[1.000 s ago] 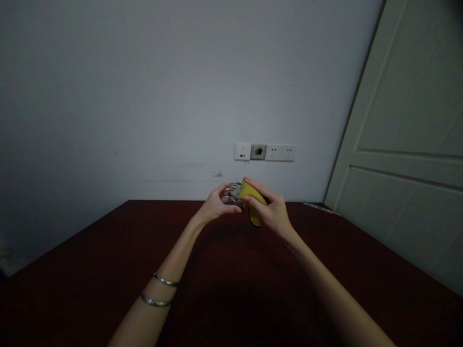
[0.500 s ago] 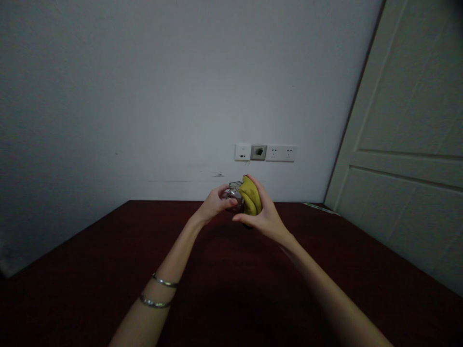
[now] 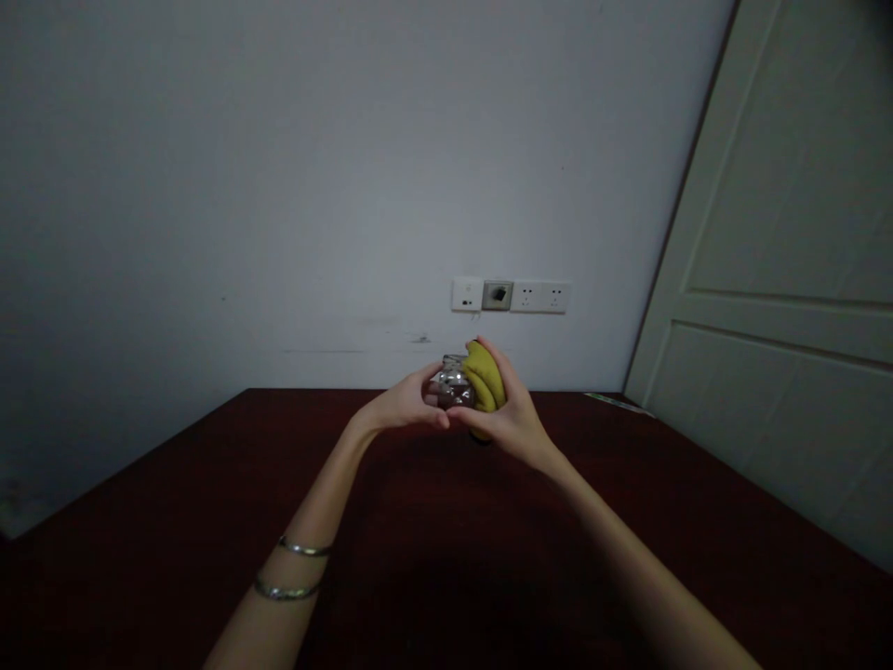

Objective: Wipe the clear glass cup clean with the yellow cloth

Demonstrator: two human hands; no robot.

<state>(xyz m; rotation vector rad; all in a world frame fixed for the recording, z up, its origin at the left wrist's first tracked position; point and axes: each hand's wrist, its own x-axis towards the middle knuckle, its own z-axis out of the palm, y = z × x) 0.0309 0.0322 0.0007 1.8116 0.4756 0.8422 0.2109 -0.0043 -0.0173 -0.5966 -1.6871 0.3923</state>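
Between my two hands, above the far part of the table, is a small clear glass jar (image 3: pixel 456 383) with a rounded body. My left hand (image 3: pixel 408 400) is curved round the jar's left side, its thumb low in front. A folded yellow-green cloth (image 3: pixel 486 376) presses against the jar's right side. My right hand (image 3: pixel 514 414) grips that cloth, with fingers behind and over it and the thumb under the jar's front. Something dark shows just below the cloth; I cannot make out what it is.
The dark red table (image 3: pixel 419 558) runs back to a pale wall (image 3: pixel 313 186). Wall sockets (image 3: pixel 534 297) sit behind my hands. A white panelled door (image 3: pixel 788 279) stands on the right, and a thin flat strip (image 3: pixel 619 404) lies at the table's back right edge.
My left thumb has moved down off the jar's front, and the left wrist has shifted slightly left. More of the jar shows. The right hand and cloth have barely moved.
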